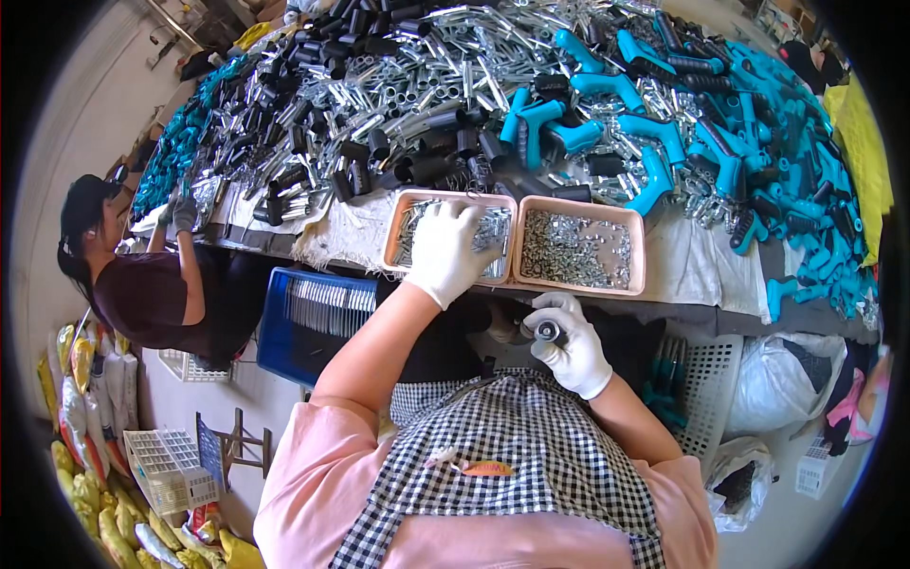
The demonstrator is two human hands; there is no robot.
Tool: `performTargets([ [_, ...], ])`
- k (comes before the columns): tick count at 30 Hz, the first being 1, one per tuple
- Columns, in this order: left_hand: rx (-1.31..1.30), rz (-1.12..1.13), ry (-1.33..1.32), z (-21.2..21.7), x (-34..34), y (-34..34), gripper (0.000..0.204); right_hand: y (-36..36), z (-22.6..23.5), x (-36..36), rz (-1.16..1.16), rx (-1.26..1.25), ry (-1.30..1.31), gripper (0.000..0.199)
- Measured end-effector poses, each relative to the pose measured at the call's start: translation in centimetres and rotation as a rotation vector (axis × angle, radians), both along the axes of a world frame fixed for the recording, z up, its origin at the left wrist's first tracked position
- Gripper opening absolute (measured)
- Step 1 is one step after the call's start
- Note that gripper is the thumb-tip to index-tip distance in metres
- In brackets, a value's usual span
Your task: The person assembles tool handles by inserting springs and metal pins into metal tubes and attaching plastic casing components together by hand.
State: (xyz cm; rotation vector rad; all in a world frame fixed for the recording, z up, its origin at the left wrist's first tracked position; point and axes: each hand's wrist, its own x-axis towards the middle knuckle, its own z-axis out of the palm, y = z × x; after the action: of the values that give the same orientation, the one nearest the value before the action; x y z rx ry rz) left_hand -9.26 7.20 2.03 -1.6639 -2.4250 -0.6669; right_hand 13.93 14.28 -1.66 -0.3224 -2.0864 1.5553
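My left hand, in a white glove, reaches into a peach tray of small slim metal parts. Its thumb stands apart from the bent fingers, whose tips are partly hidden among the parts. Just in front of my body, my right hand, gloved too, is closed around a black cylindrical part with a metal centre, seen end-on. The rest of that part is hidden by the glove. A second peach tray, beside the first, holds small silvery fittings.
Heaped across the table are metal tubes, black sleeves and teal pistol-shaped handles. A blue crate stands below my left arm. At the left a person works at the same table. White sacks lie at the right.
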Motion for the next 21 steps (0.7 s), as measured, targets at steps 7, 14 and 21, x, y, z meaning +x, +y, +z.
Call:
performTargets([
  [7, -0.202, 0.153, -0.193, -1.3, -1.6, -0.3, 0.05, 1.5, 2.9, 1.3, -0.257, 0.258, 0.056, 0.049],
  [14, -0.214, 0.169, -0.211, -3.6, -2.5, -0.2, 0.032, 1.6, 1.5, 2.1, -0.225, -1.024, 0.152, 0.011],
  [21, -0.107, 0.131, -0.225, -2.9, -2.7, -1.3, 0.019, 1.7, 2.7, 2.3, -0.131, -1.131, -0.036, 0.046],
])
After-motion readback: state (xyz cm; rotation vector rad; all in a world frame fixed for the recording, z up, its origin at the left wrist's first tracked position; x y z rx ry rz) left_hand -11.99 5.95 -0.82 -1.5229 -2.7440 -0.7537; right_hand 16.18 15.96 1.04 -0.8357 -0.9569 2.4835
